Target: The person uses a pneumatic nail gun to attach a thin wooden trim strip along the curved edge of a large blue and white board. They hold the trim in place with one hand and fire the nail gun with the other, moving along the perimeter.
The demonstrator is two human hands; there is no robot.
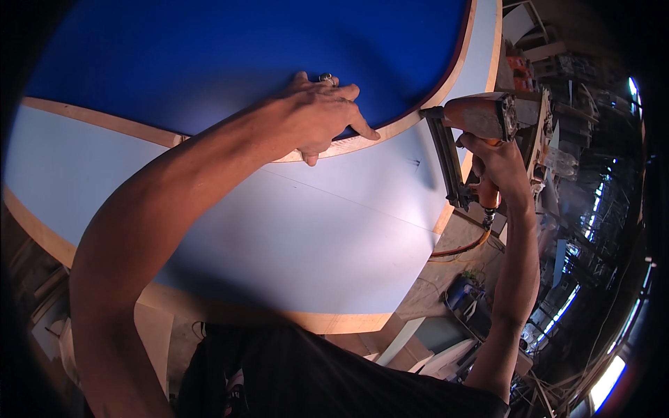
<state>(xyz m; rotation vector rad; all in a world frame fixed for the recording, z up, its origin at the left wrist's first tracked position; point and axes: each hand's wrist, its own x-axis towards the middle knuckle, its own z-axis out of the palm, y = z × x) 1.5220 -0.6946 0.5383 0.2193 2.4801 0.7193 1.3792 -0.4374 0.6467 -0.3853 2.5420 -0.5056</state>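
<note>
My right hand (498, 164) is closed around the grip of an orange-brown nail gun (477, 118), with its nose at the pale wooden strip (401, 127). This curved strip runs along the edge of a glossy blue surface (230, 49) and borders a pale white panel (327, 230). Reaching across the panel, my left hand (324, 111) rests on the strip to the left of the gun. Its fingers are apart, the index finger stretched along the strip toward the nose, the thumb on the near side. A ring is on one finger.
An air hose (467, 249) runs from the gun's base past the panel's right edge. Wooden edging (341, 322) borders the panel's near side. Cut boards (446, 359) lie below, near my body. Shelves of stacked material (564, 104) stand at the right. Small dark pieces (416, 162) lie on the panel.
</note>
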